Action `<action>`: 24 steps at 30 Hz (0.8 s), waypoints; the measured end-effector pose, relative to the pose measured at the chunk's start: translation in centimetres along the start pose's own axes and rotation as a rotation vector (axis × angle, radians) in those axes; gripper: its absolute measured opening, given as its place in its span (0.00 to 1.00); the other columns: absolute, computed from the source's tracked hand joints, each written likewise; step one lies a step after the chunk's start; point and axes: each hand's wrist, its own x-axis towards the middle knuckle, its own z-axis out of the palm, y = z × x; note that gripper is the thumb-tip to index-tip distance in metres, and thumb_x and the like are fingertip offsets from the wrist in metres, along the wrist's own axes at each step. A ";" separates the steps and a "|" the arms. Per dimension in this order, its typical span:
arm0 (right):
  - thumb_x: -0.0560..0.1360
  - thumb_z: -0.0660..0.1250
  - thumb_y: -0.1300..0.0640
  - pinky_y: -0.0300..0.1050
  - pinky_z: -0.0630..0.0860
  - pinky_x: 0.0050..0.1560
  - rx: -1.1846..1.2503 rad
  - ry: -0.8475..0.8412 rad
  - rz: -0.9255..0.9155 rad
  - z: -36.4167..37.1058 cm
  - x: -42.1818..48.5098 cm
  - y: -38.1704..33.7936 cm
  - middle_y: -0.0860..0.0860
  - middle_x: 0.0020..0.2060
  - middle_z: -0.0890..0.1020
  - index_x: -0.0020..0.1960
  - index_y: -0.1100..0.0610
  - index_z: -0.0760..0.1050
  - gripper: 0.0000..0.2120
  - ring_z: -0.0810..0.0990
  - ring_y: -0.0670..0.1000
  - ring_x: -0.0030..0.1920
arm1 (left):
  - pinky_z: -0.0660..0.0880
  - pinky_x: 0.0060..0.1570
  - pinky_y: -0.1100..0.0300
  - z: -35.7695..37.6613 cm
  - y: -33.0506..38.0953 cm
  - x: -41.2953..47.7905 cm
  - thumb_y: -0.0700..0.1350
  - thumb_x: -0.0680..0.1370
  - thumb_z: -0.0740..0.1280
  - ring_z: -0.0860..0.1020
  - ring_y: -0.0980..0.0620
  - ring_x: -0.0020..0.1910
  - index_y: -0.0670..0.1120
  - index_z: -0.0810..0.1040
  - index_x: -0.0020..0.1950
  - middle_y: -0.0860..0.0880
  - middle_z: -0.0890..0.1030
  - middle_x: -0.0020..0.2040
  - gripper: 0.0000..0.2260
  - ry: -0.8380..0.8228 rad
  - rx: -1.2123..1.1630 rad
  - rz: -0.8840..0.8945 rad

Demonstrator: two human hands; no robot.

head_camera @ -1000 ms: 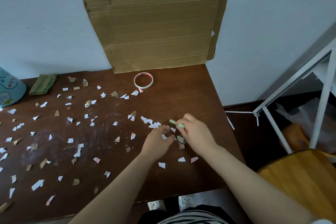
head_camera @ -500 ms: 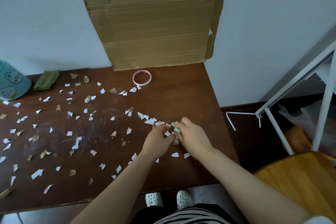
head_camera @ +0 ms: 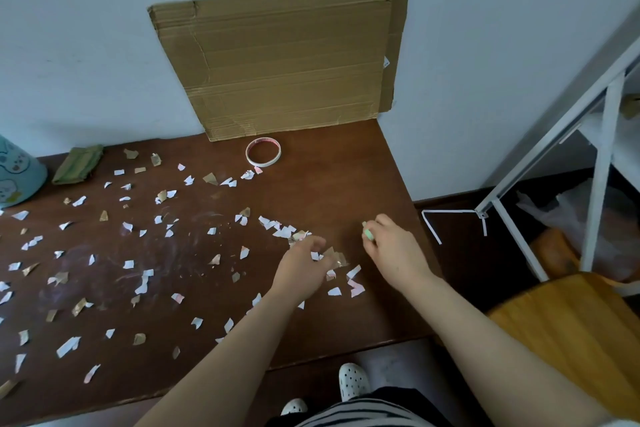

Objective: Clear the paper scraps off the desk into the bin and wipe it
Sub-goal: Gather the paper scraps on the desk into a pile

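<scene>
Head view: the gathering step is under way. The left hand (head_camera: 304,267) curls its fingers down and pinches at a cluster of paper scraps (head_camera: 332,258) near the desk's (head_camera: 329,184) 4 o'clock corner. The right hand (head_camera: 391,246), at its 3 o'clock, pinches a small pale green object (head_camera: 368,235). Most scraps lie loose toward 9 o'clock. A blue container (head_camera: 14,177) there may be the bin; a green cloth (head_camera: 78,165) waits at 10 o'clock. Next, probably, rake the scraps together leftward.

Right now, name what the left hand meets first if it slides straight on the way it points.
The paper scraps at the fingertips of the left hand; past them, probably bare desk.
</scene>
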 end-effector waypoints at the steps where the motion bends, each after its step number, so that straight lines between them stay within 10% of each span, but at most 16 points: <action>1: 0.79 0.59 0.56 0.45 0.67 0.38 0.011 -0.025 -0.027 0.4 -0.4 -1.1 0.53 0.49 0.73 0.56 0.59 0.76 0.11 0.77 0.58 0.39 | 0.65 0.50 0.63 -0.2 -0.1 -0.1 0.51 0.76 0.65 0.71 0.59 0.52 0.50 0.73 0.64 0.54 0.75 0.62 0.17 0.001 0.001 0.001; 17: 0.79 0.59 0.56 0.43 0.67 0.38 -0.067 0.058 0.173 -0.5 -2.5 -1.9 0.52 0.49 0.74 0.55 0.58 0.76 0.10 0.78 0.58 0.42 | 0.66 0.52 0.63 -1.7 -3.3 -2.2 0.51 0.77 0.64 0.73 0.55 0.60 0.50 0.73 0.65 0.52 0.75 0.62 0.17 -0.044 -0.011 0.034; 24: 0.76 0.61 0.56 0.43 0.64 0.40 -0.021 -0.149 -0.076 3.4 -3.8 -7.3 0.52 0.52 0.72 0.53 0.58 0.75 0.09 0.77 0.58 0.44 | 0.68 0.56 0.61 -1.8 -4.8 -3.0 0.49 0.75 0.66 0.73 0.54 0.60 0.50 0.74 0.61 0.52 0.76 0.59 0.15 -0.051 -0.026 -0.003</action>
